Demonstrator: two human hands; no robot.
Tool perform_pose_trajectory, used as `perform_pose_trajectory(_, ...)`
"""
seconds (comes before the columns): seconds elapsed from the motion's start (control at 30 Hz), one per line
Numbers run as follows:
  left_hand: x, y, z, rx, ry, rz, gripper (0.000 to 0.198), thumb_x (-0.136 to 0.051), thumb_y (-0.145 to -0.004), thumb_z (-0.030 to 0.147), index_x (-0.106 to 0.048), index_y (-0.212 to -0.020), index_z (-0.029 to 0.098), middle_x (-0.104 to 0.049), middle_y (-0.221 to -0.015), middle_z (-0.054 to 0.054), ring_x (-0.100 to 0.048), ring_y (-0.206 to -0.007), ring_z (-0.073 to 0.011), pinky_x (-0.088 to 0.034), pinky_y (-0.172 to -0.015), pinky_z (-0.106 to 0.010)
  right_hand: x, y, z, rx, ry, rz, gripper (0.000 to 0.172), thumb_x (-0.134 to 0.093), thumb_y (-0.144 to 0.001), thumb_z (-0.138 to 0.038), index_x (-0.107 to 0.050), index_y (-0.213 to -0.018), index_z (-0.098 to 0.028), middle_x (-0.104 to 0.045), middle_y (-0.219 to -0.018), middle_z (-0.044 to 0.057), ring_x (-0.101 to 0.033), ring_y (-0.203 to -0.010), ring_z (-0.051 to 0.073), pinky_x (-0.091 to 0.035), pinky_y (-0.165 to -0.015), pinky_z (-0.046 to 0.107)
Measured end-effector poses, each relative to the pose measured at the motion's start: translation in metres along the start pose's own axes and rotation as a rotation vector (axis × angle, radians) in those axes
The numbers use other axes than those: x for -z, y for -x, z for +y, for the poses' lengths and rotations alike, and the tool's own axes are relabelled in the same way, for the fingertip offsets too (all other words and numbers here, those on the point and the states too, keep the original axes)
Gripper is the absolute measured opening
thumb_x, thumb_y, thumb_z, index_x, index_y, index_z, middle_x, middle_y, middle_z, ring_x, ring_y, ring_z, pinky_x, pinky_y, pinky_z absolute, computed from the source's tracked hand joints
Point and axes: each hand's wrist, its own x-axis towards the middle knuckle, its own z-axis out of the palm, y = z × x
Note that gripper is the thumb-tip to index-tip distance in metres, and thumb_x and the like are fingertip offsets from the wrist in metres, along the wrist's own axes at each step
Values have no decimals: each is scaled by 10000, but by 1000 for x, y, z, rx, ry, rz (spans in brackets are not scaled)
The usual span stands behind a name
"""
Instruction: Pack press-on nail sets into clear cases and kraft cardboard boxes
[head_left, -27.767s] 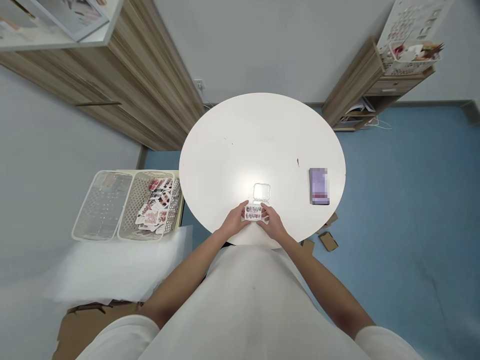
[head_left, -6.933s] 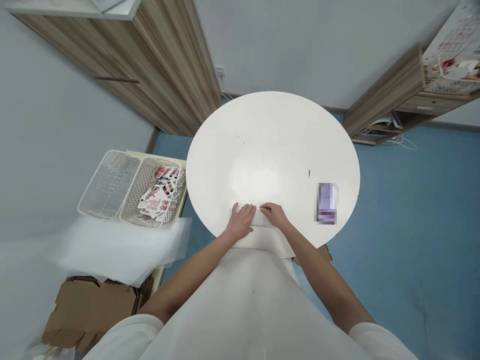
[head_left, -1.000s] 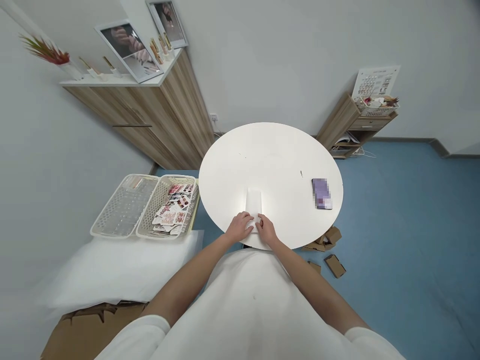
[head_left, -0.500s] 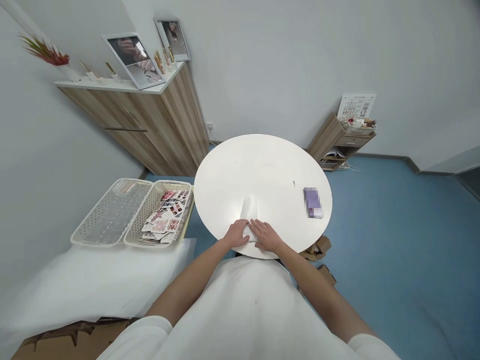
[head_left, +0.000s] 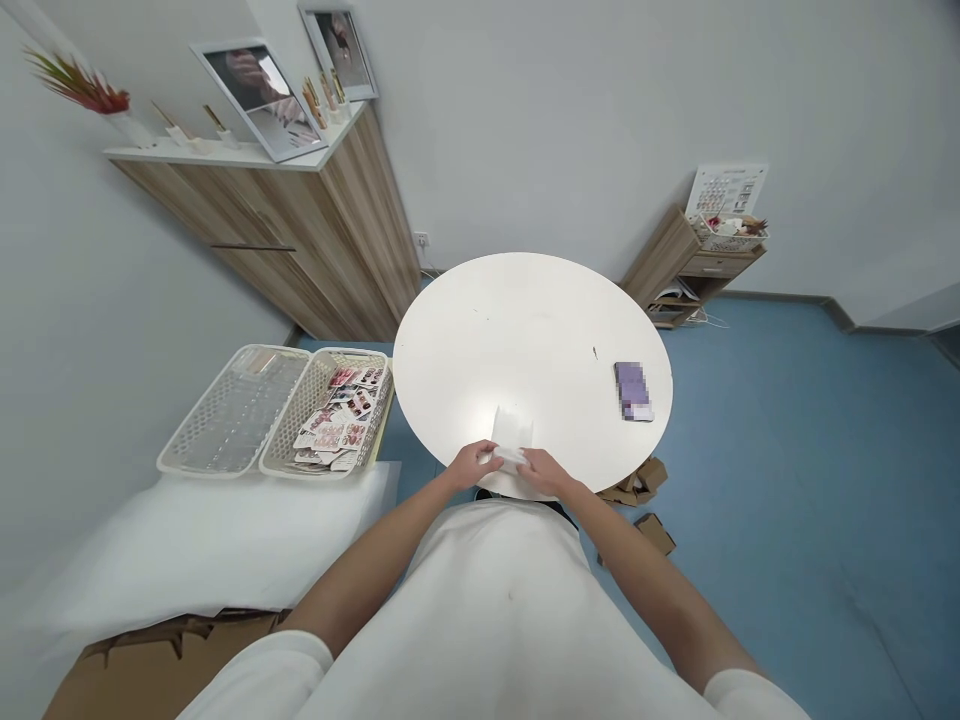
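Note:
A soft white sheet (head_left: 513, 428), perhaps thin foam or paper, lies near the front edge of the round white table (head_left: 540, 340). Its near end is folded up into a thick edge. My left hand (head_left: 472, 465) grips that folded edge at its left side, thumb on top. Closed on the right side of the same fold is my right hand (head_left: 544, 472). The far part of the sheet rests flat on the tabletop, pointing away from me. My fingers hide both ends of the fold.
A blurred purple packet (head_left: 634, 390) and a small dark bit (head_left: 595, 352) lie on the table's right. To the left stand a basket of printed cards (head_left: 266, 465) and another basket (head_left: 169, 455). Cardboard boxes (head_left: 656, 535) sit on the floor, and a wooden cabinet (head_left: 360, 220) stands behind.
My hands were lying flatter on the sheet with fingers stretched out. Now they are closed on its near edge, which is folded up. The view has shifted slightly.

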Motion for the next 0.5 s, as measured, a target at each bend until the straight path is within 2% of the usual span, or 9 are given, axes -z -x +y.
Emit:
perform_pose_trajectory(0.07, -2, -6, -2, 33, 18, -7, 359, -554, -724, 374, -561, -1029, 184, -618, -1039, -73, -570, -946, -200, -452, -815, -321, 5, -11, 2, -82, -110, 42, 214, -372, -769, -297, -522, -655, -196, -573, -661, 0, -499, -624, 149, -374, -592, 255)
perform_pose_trajectory(0.17, -7, -15, -8, 106, 27, 65, 332, -550, -734, 308, -541, -1036, 169, -620, -1015, -78, -585, -911, -179, -465, -792, -307, 6, -23, 8, -135, -182, 77, 258, -330, -788, -331, -470, -618, -195, -532, -636, -8, -473, -599, 138, -348, -546, 243)
perform_pose_trajectory(0.3, -13, -22, -15, 192, 16, 173, 292, -557, -734, 288, -538, -999, 163, -625, -942, -66, -597, -824, -152, -477, -759, -289, 0, -27, 18, -195, -217, 117, 262, -285, -806, -345, -466, -682, -202, -530, -688, -8, -470, -637, 140, -353, -572, 248)
perform_pose_trajectory(0.5, -17, -25, -16, 259, 15, 222, 222, -545, -750, 312, -585, -919, 173, -637, -885, -43, -589, -797, -143, -479, -752, -276, -5, -29, 20, -344, -227, 250, 288, -308, -820, -411, -512, -879, -217, -572, -794, 6, -512, -723, 158, -387, -659, 272)
